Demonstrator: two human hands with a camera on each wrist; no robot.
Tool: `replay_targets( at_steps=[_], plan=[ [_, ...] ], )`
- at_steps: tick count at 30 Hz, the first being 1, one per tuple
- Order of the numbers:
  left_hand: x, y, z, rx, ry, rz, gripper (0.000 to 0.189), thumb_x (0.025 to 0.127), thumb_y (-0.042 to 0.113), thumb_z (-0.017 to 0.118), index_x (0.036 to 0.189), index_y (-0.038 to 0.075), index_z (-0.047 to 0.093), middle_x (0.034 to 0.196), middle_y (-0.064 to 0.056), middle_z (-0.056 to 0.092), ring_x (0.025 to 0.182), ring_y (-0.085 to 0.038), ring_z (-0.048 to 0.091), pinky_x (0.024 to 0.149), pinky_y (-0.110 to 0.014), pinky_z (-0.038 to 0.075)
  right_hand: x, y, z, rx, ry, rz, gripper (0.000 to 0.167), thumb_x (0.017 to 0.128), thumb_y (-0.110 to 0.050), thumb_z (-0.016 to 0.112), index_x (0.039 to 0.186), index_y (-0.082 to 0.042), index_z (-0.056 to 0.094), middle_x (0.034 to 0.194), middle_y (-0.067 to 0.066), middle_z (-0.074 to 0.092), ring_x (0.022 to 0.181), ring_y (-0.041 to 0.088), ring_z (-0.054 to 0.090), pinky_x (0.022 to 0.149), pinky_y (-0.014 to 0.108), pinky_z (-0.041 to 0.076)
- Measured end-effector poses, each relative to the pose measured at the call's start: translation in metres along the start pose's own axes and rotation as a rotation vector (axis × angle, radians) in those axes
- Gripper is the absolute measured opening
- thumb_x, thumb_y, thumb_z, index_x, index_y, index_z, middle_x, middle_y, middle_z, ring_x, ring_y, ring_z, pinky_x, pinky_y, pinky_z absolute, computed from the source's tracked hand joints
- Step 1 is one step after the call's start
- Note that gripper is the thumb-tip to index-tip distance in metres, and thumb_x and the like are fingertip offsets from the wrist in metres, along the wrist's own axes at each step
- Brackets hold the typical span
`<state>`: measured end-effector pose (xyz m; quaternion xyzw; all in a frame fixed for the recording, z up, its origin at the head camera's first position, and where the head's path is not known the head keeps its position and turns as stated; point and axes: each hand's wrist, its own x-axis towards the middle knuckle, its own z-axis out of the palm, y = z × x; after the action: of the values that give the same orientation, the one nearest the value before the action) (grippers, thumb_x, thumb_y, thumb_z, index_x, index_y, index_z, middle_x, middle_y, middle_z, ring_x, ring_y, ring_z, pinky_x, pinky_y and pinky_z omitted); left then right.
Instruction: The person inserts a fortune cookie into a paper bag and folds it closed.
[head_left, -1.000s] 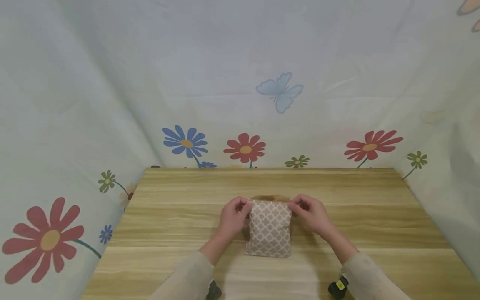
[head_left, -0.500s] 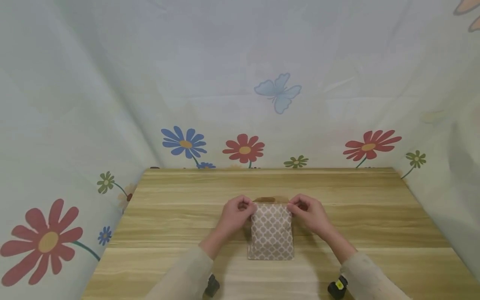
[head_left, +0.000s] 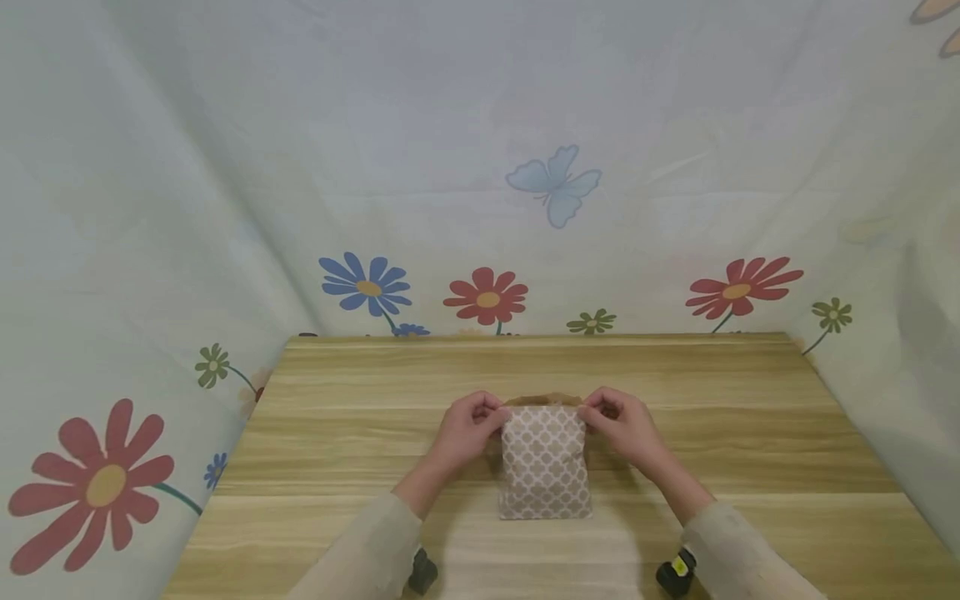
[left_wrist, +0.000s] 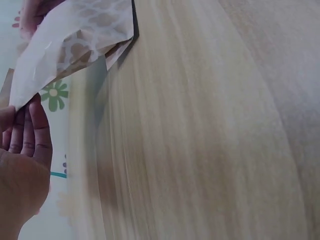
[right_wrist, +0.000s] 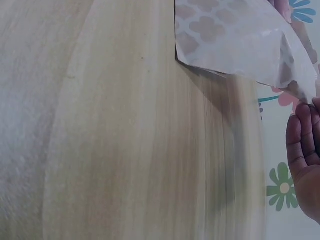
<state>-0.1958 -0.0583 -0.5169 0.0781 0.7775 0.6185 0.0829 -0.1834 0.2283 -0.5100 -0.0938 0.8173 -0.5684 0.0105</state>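
A small beige paper bag [head_left: 546, 467] with a white lattice print stands out between my two hands in the head view. Its top edge shows a brown strip [head_left: 542, 400] behind the printed face. My left hand [head_left: 467, 427] pinches the top left corner between thumb and fingers. At the top right corner, my right hand [head_left: 626, 427] pinches in the same way. The left wrist view has the bag [left_wrist: 75, 42] slanting down to the left fingertips, its lower end close to the tabletop. In the right wrist view, the bag's side [right_wrist: 235, 45] is creased near the right fingertips.
The wood-grain table [head_left: 337, 375] runs back to a pale cloth backdrop [head_left: 420, 167] printed with flowers and a butterfly. Cloth also hangs along both sides. Small black devices [head_left: 423, 572] show beneath both sleeves.
The bag's lower end has shifted slightly to the right and nearer to me. The brown strip at its top has changed shape a little. Both hands keep their hold on the corners.
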Motion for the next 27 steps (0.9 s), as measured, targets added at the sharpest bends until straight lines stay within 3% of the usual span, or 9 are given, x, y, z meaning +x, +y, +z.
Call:
replay_targets(
  at_steps=[9, 12, 14, 17, 20, 23, 27],
  plan=[
    [-0.003, 0.005, 0.002, -0.009, -0.026, 0.067, 0.009, 0.105, 0.011, 0.069, 0.102, 0.002, 0.070, 0.093, -0.009, 0.075, 0.079, -0.017, 0.072, 0.078, -0.043, 0.065, 0.003, 0.003, -0.001, 0.058, 0.011, 0.030, 0.012, 0.102, -0.007, 0.071, 0.103, 0.005, 0.070, 0.094, 0.013, 0.075, 0.081, 0.019, 0.070, 0.075, 0.029, 0.060],
    [-0.005, 0.009, 0.005, -0.005, -0.029, 0.088, 0.008, 0.104, 0.008, 0.069, 0.102, 0.001, 0.071, 0.093, -0.012, 0.075, 0.080, -0.024, 0.073, 0.078, -0.048, 0.065, 0.001, 0.002, -0.003, 0.019, 0.036, 0.012, 0.011, 0.102, -0.007, 0.071, 0.105, 0.004, 0.070, 0.095, 0.012, 0.073, 0.082, 0.014, 0.068, 0.075, 0.026, 0.058],
    [-0.005, 0.011, 0.007, -0.005, -0.027, 0.094, 0.007, 0.104, 0.006, 0.069, 0.101, 0.000, 0.070, 0.092, -0.014, 0.075, 0.080, -0.030, 0.073, 0.078, -0.052, 0.065, -0.001, -0.001, -0.005, -0.025, 0.067, -0.032, 0.010, 0.101, -0.005, 0.072, 0.107, 0.001, 0.069, 0.097, 0.011, 0.072, 0.085, 0.011, 0.066, 0.076, 0.023, 0.058],
    [-0.005, 0.011, 0.007, -0.006, -0.021, 0.092, 0.008, 0.104, 0.006, 0.069, 0.101, -0.001, 0.070, 0.092, -0.014, 0.075, 0.081, -0.032, 0.073, 0.079, -0.054, 0.064, -0.004, -0.008, -0.010, -0.138, 0.113, -0.163, 0.011, 0.098, -0.001, 0.075, 0.108, -0.002, 0.070, 0.099, 0.008, 0.071, 0.089, 0.011, 0.065, 0.078, 0.023, 0.059],
    [-0.004, 0.008, 0.004, -0.005, -0.030, 0.079, 0.009, 0.104, 0.010, 0.070, 0.101, 0.001, 0.071, 0.092, -0.011, 0.075, 0.079, -0.023, 0.073, 0.079, -0.047, 0.065, -0.006, -0.013, -0.015, -0.259, 0.123, -0.309, 0.014, 0.095, 0.000, 0.078, 0.108, -0.005, 0.073, 0.100, 0.005, 0.072, 0.091, 0.015, 0.067, 0.079, 0.034, 0.062],
    [-0.004, 0.005, 0.002, -0.003, -0.039, 0.070, 0.010, 0.104, 0.011, 0.070, 0.101, 0.002, 0.071, 0.092, -0.009, 0.076, 0.079, -0.019, 0.072, 0.078, -0.040, 0.065, -0.007, -0.019, -0.017, -0.367, 0.080, -0.407, 0.019, 0.094, -0.003, 0.080, 0.113, -0.008, 0.077, 0.103, 0.003, 0.070, 0.092, 0.021, 0.066, 0.078, 0.044, 0.060],
    [-0.005, 0.003, 0.001, 0.004, -0.049, 0.063, 0.009, 0.104, 0.012, 0.069, 0.102, 0.003, 0.071, 0.093, -0.008, 0.076, 0.080, -0.017, 0.072, 0.076, -0.034, 0.065, -0.007, -0.025, -0.015, -0.465, -0.026, -0.460, 0.028, 0.095, -0.009, 0.081, 0.123, -0.014, 0.079, 0.106, 0.003, 0.065, 0.097, 0.020, 0.056, 0.077, 0.041, 0.051]
  ],
)
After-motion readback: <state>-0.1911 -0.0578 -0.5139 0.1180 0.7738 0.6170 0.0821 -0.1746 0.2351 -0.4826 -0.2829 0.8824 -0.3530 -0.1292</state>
